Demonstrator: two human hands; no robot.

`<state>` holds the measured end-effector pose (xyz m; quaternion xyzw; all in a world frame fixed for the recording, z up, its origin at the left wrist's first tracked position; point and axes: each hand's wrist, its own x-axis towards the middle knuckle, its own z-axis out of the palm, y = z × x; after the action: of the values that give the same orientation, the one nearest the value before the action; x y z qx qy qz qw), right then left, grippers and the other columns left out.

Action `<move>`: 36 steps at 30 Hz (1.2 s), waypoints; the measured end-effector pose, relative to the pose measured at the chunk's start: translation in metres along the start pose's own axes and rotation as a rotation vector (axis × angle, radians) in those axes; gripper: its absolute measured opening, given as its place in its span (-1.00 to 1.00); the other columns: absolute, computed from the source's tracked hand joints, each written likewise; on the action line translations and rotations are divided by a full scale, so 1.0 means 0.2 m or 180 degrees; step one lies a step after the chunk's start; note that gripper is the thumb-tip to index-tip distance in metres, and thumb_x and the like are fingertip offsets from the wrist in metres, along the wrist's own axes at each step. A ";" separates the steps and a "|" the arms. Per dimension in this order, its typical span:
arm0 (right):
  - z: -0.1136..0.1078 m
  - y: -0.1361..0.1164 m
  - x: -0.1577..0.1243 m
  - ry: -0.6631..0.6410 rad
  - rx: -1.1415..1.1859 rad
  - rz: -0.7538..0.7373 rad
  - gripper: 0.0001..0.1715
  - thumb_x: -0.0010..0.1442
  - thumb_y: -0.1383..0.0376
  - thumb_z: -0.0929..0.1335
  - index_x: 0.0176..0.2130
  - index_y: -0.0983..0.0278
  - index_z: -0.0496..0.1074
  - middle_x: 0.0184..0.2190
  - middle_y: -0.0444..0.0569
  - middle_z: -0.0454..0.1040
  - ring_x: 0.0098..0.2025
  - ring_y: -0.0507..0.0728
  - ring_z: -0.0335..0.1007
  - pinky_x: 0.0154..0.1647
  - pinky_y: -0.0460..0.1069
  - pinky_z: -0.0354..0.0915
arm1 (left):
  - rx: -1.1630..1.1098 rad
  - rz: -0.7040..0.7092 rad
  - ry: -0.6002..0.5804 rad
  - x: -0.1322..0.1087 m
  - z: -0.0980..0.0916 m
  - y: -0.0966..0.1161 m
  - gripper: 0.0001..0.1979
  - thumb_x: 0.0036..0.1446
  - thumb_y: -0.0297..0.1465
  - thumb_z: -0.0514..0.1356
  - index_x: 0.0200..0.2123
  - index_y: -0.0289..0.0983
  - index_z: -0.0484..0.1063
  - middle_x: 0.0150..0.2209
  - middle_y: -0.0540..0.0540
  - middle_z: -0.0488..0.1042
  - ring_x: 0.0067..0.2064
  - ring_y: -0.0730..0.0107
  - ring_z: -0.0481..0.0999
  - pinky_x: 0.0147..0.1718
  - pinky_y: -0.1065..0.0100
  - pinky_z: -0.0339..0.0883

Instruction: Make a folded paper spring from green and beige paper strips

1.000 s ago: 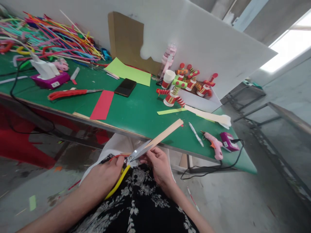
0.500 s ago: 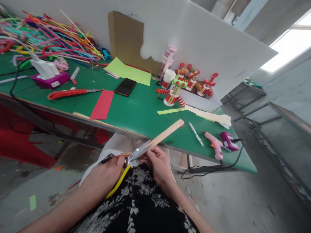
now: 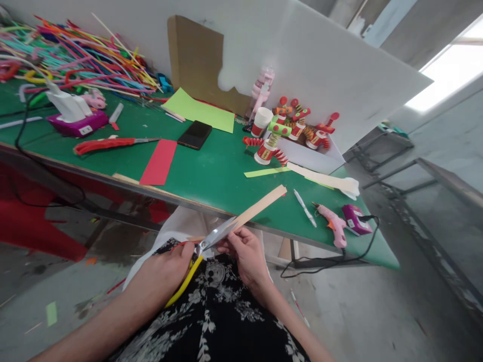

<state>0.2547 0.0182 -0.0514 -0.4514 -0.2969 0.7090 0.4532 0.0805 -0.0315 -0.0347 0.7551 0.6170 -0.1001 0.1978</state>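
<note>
Above my lap, my left hand (image 3: pixel 169 274) is closed round the handles of a pair of scissors (image 3: pixel 219 235); one handle loop is yellow. The silver blades point up and to the right, and they lie along a tan paper strip (image 3: pixel 261 205). My right hand (image 3: pixel 247 259) pinches this strip near its lower part, close beside the blades. The strip's far end reaches over the edge of the green table (image 3: pixel 219 171). Its near end runs back behind the blades towards my left hand, partly hidden.
Right of the strip lie a white pen (image 3: pixel 305 207) and a pink glue gun (image 3: pixel 332 223) with a black cable. Decorated paper cups (image 3: pixel 264 152) stand behind. On the left are red paper (image 3: pixel 158 163), a phone (image 3: pixel 194 134), red-handled scissors (image 3: pixel 105 145) and pipe cleaners (image 3: pixel 94 65).
The scissors blades have edged slightly up and to the right along the strip. Both hands keep their hold, and the things on the table have stayed put.
</note>
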 end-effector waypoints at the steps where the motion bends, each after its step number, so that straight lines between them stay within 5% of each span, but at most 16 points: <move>1: 0.00 0.00 0.00 0.0003 0.0004 0.0010 -0.56 -0.19 0.08 0.62 -0.44 0.30 0.50 -0.54 -0.12 0.57 -0.52 0.01 0.49 -0.46 -0.13 0.42 | 0.0031 -0.0031 -0.0081 0.00 -0.01 0.00 -0.59 0.24 -0.63 -0.12 0.08 -0.37 0.33 -0.09 -0.34 0.57 -0.17 -0.05 0.65 -0.27 0.02 0.54; 11: 0.00 -0.02 0.00 -0.0096 -0.0202 -0.0044 -0.58 -0.15 0.08 0.60 -0.40 0.31 0.52 -0.50 -0.09 0.57 -0.51 0.03 0.50 -0.49 -0.13 0.39 | 0.0193 -0.0173 -0.0401 0.00 -0.05 0.02 -0.59 0.28 -0.60 -0.15 0.10 -0.33 0.30 -0.06 -0.31 0.56 -0.11 0.02 0.64 -0.21 0.10 0.52; 17: -0.02 -0.07 0.00 0.0120 -0.0266 -0.0241 -0.65 -0.07 0.10 0.56 -0.45 0.29 0.49 -0.67 -0.16 0.47 -0.65 -0.04 0.34 -0.62 -0.18 0.26 | 0.0356 -0.0130 -0.0298 -0.01 -0.06 0.01 -0.59 0.27 -0.61 -0.16 0.06 -0.34 0.33 -0.09 -0.31 0.56 -0.14 0.04 0.64 -0.23 0.11 0.52; 36: -0.02 -0.01 0.01 0.0243 0.0102 -0.0211 -0.57 -0.16 0.07 0.60 -0.44 0.27 0.46 -0.48 -0.11 0.55 -0.46 0.03 0.49 -0.44 -0.11 0.43 | 0.0077 -0.0135 -0.0323 0.01 -0.02 0.00 -0.58 0.28 -0.57 -0.14 0.14 -0.35 0.28 0.01 -0.33 0.52 -0.08 0.01 0.62 -0.20 0.08 0.51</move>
<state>0.2584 0.0210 -0.0511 -0.4608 -0.2828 0.6806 0.4946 0.0814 -0.0285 -0.0322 0.7381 0.6208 -0.1499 0.2175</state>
